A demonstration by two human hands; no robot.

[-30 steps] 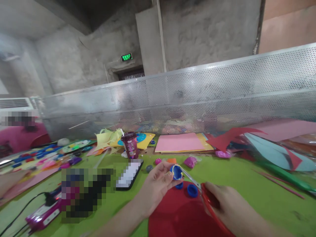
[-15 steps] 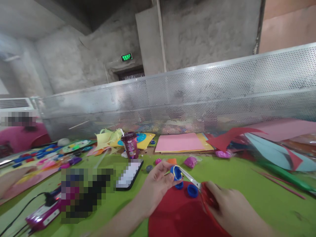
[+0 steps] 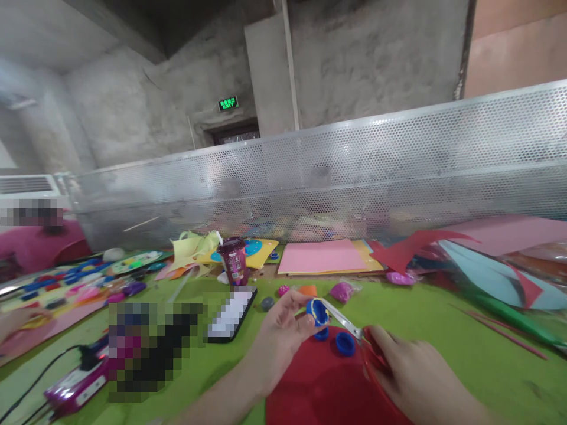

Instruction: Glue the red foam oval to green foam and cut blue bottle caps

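Between thumb and fingers, my left hand (image 3: 283, 327) grips a blue bottle cap (image 3: 319, 314) with its hollow side facing right and pale yellow bits around the rim. My right hand (image 3: 403, 360) is closed around the red handles of a pair of scissors (image 3: 348, 323). The scissor blades reach up to the cap's rim and seem to touch it. Below them lies a sheet of red paper (image 3: 328, 383). Another blue cap (image 3: 345, 343) rests on the red sheet, and a further one is partly hidden under the held cap.
A phone (image 3: 233, 314) and a purple cup (image 3: 234, 261) stand left of my hands. Behind are pink paper (image 3: 319, 257) and a bag of purple clay (image 3: 343, 290). A power strip (image 3: 77, 383) sits front left. Another person's hand (image 3: 18, 321) is at far left.
The blue cap has turned slightly in my left hand. My right hand and the scissors have barely moved. At far left, the other person's hand has pulled back left.
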